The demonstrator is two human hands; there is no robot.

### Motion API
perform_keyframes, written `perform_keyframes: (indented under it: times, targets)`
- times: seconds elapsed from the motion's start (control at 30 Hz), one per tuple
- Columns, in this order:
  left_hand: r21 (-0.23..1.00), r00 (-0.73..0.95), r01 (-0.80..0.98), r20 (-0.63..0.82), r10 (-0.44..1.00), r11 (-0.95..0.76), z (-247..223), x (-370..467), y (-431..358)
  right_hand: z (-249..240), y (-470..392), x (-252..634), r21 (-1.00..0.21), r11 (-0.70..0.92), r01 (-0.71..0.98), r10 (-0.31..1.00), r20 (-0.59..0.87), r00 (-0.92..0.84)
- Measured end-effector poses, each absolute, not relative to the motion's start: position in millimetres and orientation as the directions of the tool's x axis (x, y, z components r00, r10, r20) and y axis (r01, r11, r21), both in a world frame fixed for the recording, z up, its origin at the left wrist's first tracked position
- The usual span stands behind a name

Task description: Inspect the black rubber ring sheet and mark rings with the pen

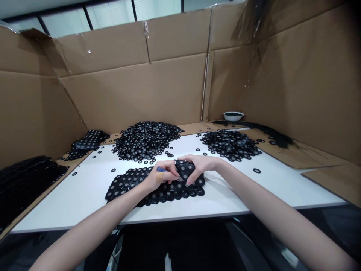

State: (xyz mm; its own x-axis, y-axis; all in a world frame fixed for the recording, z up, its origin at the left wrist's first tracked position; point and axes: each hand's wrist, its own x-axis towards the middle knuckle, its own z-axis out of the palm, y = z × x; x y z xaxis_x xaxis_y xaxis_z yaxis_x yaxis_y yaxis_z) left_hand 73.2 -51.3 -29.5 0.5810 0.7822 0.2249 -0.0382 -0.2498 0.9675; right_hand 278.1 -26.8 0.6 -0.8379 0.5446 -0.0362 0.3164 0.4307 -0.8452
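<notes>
My left hand (164, 176) is closed in a pinch around a slim blue-handled tool (161, 169), whose small tip points at a black sheet of joined rubber-like rings (126, 183). The exact kind of tool does not show. Curved over the sheet's right part, my right hand (199, 165) has its fingers at the far edge and its thumb on the near face, gripping it. The sheet lies near the front of the white board (234, 192), with pale round spots in its rings. Another layer seems to lie beneath it.
Behind the sheet rises a large heap of loose black rings (146, 139); a smaller heap (231, 145) lies to the right. More black sheets (28, 180) are stacked at left. A white bowl (234, 116) stands at the back right. Cardboard walls (126, 90) surround the board.
</notes>
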Motion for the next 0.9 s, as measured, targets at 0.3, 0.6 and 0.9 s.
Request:
perform_keyframes:
  times: [0.3,0.6,0.9]
  targets:
    - [0.977,0.574,-0.045,0.195,0.795,-0.206,-28.3,74.0,-51.4,1.3,-27.0,278.6,-0.831,0.439,0.341,0.550,-0.051,-0.833]
    - [0.983,0.600,-0.047,0.168,0.782,-0.175,-24.8,74.2,-53.2,0.7,-26.8,278.1,-0.824,0.460,0.331,0.542,-0.035,-0.839]
    - [0.988,0.590,-0.041,0.143,0.794,-0.147,-28.0,74.7,-50.0,-0.9,-26.1,278.7,-0.828,0.451,0.333,0.544,-0.041,-0.838]
